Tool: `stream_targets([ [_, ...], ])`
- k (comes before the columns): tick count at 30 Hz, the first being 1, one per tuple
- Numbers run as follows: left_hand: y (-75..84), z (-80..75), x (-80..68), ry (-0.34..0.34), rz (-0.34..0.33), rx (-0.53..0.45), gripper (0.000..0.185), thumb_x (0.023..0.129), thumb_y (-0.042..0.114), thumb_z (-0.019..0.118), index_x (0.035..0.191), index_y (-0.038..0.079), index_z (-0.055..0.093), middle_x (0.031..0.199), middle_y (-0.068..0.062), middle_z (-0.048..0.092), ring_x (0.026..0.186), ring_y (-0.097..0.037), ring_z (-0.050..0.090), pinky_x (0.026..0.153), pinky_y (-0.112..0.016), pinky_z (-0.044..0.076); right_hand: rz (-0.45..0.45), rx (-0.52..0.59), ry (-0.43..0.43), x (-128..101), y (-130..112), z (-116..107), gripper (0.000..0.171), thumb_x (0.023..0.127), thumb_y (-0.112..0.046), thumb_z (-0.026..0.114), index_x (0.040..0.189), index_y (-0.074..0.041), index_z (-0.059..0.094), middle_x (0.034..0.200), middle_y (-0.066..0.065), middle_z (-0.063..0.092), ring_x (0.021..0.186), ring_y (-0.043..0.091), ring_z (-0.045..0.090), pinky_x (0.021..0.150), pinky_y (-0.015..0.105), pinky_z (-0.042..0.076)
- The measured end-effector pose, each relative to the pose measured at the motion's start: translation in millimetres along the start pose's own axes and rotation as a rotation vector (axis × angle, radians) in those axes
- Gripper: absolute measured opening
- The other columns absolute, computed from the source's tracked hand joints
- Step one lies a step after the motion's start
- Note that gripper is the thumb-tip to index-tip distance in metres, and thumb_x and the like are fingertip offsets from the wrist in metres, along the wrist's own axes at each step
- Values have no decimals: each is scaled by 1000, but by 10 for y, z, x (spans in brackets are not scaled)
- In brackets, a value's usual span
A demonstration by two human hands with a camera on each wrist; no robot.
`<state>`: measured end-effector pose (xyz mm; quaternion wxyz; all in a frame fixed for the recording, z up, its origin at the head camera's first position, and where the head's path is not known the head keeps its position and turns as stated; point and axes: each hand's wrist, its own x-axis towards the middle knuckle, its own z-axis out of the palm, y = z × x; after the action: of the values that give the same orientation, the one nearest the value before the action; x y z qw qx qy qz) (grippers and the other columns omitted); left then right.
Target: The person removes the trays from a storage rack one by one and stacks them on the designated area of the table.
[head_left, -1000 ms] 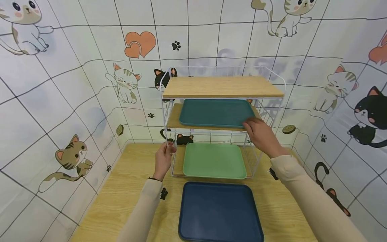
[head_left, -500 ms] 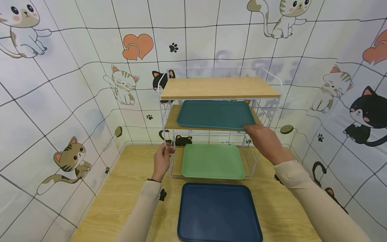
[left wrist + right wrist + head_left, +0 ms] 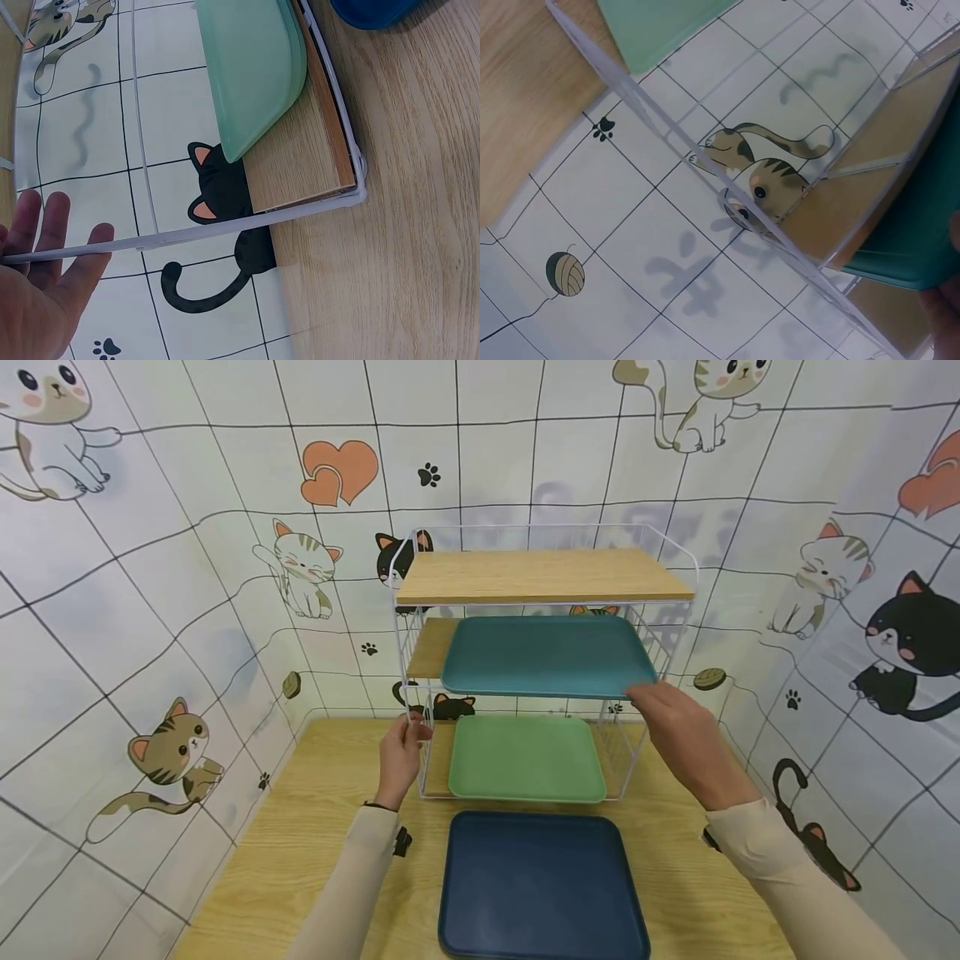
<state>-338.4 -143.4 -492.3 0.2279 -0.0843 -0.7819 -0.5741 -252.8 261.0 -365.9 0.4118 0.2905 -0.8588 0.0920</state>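
Note:
A white wire rack (image 3: 408, 635) with three wooden shelves stands at the back of the table. My right hand (image 3: 647, 695) grips the front right corner of a teal tray (image 3: 547, 656), which sticks out forward from the middle shelf. In the right wrist view the teal tray (image 3: 922, 225) shows at the right edge. A light green tray (image 3: 525, 758) lies on the bottom shelf. A dark blue tray (image 3: 540, 885) lies flat on the table in front of the rack. My left hand (image 3: 415, 732) rests with straight fingers (image 3: 45, 225) against the rack's front left post (image 3: 187, 236).
The wooden table (image 3: 315, 835) sits in a corner of walls covered in cat-pattern tiles. The rack's top shelf (image 3: 543, 575) carries nothing. Bare tabletop lies left and right of the blue tray.
The teal tray has slid forward out of the middle shelf, and my right hand has drawn back toward me with it. My left hand stays at the post.

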Motion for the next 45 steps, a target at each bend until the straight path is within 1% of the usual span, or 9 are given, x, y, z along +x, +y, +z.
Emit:
stream_targets([
  [5, -9, 0, 3, 3, -4, 18, 26, 111, 14, 44, 117, 0, 65, 96, -20, 74, 94, -37, 72, 84, -53, 59, -22, 13, 39, -193, -143, -172, 41, 81, 18, 74, 118, 0, 70, 112, 16, 73, 105, 34, 69, 88, 51, 58],
  [8, -9, 1, 3, 5, -9, 21, 27, 111, 14, 44, 117, -2, 65, 96, -20, 74, 94, -37, 72, 84, -52, 59, -16, -4, 68, -345, -246, -253, 19, 101, 1, 61, 117, 1, 71, 111, 17, 73, 104, 35, 69, 98, 48, 54],
  [12, 4, 1, 1, 1, -10, 12, 27, 111, 14, 43, 117, -2, 64, 97, -20, 74, 95, -37, 72, 85, -53, 59, 8, -38, 140, -557, -411, -355, 45, 113, -25, 37, 115, 2, 73, 109, 19, 75, 103, 37, 70, 112, 34, 45],
  [15, 18, -2, 2, -3, -4, 16, 27, 111, 14, 44, 117, -2, 65, 97, -20, 74, 95, -37, 72, 84, -53, 59, 23, -39, 205, -712, -543, -437, 47, 113, -28, 38, 112, 1, 75, 107, 20, 76, 100, 37, 71, 117, 24, 37],
  [19, 21, -2, 10, -5, 18, 23, 26, 111, 13, 43, 116, -1, 65, 97, -21, 74, 94, -38, 72, 83, -54, 59, 43, 8, 266, -924, -707, -521, 47, 113, -28, 42, 108, 2, 77, 102, 21, 76, 122, 15, 66, 117, 22, 37],
  [22, 28, -8, 17, -5, 23, 20, 25, 111, 13, 43, 115, 0, 65, 97, -21, 74, 94, -39, 72, 83, -55, 59, 59, 45, 277, -1078, -833, -560, 50, 112, -30, 42, 105, 5, 76, 100, 23, 76, 135, -3, 50, 117, 23, 38],
  [36, 37, -15, -4, -12, 3, 24, 26, 111, 13, 44, 116, 0, 65, 98, -21, 74, 96, -38, 72, 85, -53, 59, 45, 150, 228, -1848, -1189, -198, 49, 112, -31, 43, 106, 3, 77, 104, 14, 76, 136, -1, 51, 117, 24, 37],
  [41, 18, -11, -9, -9, 4, 21, 26, 111, 14, 43, 116, 0, 65, 98, -20, 74, 96, -37, 71, 84, -52, 59, -38, 193, 51, -2172, -1171, -57, 67, 105, -60, 42, 126, -2, 68, 135, -2, 64, 146, -1, 38, 122, 22, 25],
  [45, 17, -4, -8, -9, -4, 18, 26, 111, 14, 43, 116, 1, 65, 98, -20, 73, 96, -36, 71, 84, -52, 58, -53, 196, -24, -2401, -1187, 93, 66, 102, -62, 50, 124, -2, 67, 128, 1, 66, 148, -2, 32, 124, 19, 19],
])
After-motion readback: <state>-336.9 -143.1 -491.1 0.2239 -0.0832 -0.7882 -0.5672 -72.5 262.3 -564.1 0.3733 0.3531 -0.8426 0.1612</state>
